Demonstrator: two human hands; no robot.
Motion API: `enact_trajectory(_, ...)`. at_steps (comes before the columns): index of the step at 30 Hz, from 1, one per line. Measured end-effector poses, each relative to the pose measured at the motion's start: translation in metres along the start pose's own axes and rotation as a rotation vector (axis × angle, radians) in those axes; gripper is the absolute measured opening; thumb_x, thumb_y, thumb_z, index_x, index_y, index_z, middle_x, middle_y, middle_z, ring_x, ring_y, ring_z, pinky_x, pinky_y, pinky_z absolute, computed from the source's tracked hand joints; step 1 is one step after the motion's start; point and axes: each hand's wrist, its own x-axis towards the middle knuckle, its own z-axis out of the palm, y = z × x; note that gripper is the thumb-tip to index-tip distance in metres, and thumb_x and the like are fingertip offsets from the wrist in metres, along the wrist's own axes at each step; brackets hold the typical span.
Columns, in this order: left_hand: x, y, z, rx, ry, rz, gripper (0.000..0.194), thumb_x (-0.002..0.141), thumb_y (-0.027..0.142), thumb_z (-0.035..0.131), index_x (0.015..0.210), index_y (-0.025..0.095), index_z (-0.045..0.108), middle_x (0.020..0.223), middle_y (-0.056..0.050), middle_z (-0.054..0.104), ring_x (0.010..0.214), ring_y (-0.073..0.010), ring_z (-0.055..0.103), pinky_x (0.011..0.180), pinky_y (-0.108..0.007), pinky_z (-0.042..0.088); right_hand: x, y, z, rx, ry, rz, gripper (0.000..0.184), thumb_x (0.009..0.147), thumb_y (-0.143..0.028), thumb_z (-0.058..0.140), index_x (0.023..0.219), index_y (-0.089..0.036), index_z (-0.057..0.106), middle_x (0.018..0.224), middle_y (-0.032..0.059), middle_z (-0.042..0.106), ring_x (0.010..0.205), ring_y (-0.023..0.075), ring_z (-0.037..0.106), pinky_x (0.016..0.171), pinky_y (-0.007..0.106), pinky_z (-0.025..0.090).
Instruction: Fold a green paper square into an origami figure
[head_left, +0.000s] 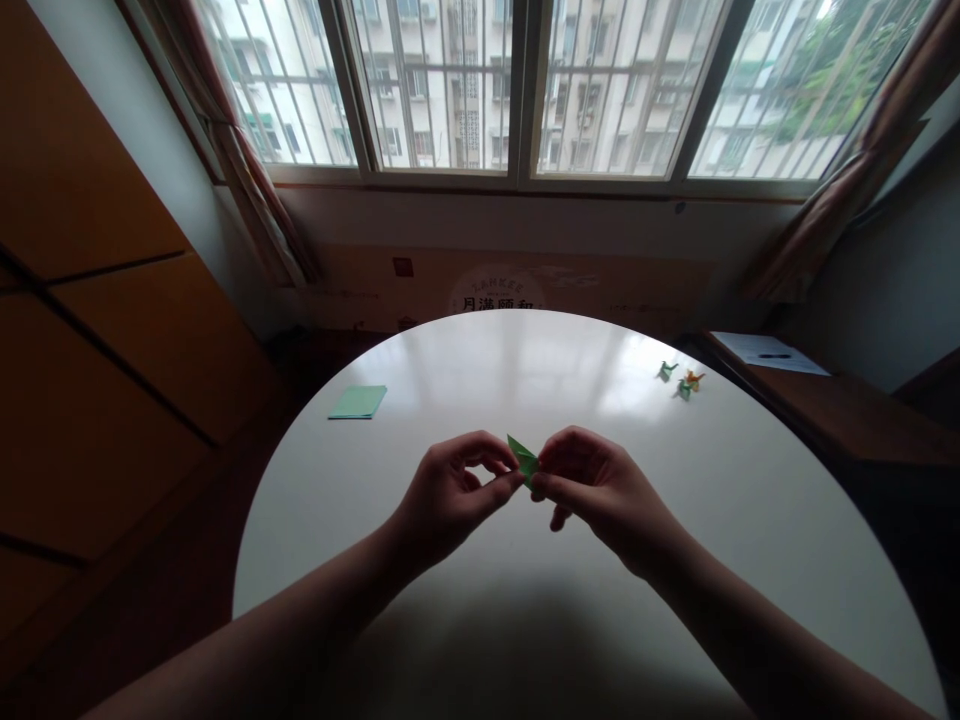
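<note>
A small folded piece of green origami paper (524, 458) is held up above the white table (480, 620), with one pointed corner sticking up. My left hand (466, 482) pinches its left side between thumb and fingertips. On the other side, my right hand (587, 474) grips it with thumb and index finger, the lower fingers curled beneath. The fingertips cover part of the paper, so its full shape is hidden.
A stack of light green square paper (358, 402) lies at the table's left. Two green folded paper birds (667, 370) and an orange one (695, 380) stand at the far right. Beyond the right edge, a white sheet (765, 350) with a dark pen rests on a brown surface.
</note>
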Motion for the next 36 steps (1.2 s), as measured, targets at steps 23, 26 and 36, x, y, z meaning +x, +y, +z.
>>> enact_trajectory(23, -0.002, -0.01, -0.013, 0.524, -0.001, 0.286, 0.015, 0.086, 0.017, 0.064, 0.099, 0.02, 0.071, 0.116, -0.01, 0.066, 0.104, -0.0242, 0.063, 0.077, -0.035, 0.057, 0.011, -0.003, -0.033, -0.42, -0.177, 0.052, 0.008, 0.084, -0.024, 0.071, 0.087, -0.017, 0.071, 0.077, 0.0036, 0.069, 0.065, 0.0151, 0.062, 0.045, 0.021, 0.049)
enact_trajectory(26, 0.003, -0.02, -0.019, 0.539, -0.095, 0.312, 0.022, 0.084, 0.013, 0.063, 0.104, 0.021, 0.071, 0.117, -0.009, 0.069, 0.112, -0.0263, 0.061, 0.096, -0.044, 0.052, 0.011, -0.008, -0.039, -0.484, -0.289, 0.1, 0.008, 0.084, -0.025, 0.071, 0.087, -0.017, 0.071, 0.08, 0.0043, 0.071, 0.066, 0.0159, 0.064, 0.046, 0.021, 0.049)
enact_trajectory(36, 0.011, -0.032, -0.007, -0.081, -0.254, -0.112, 0.016, 0.082, 0.024, 0.071, 0.093, 0.014, 0.065, 0.084, -0.007, 0.072, 0.074, -0.0174, 0.068, 0.064, -0.027, 0.055, 0.007, -0.01, -0.033, -0.596, -0.421, 0.028, 0.01, 0.08, -0.027, 0.078, 0.083, -0.019, 0.073, 0.08, 0.0034, 0.074, 0.069, 0.0165, 0.065, 0.059, 0.026, 0.05)
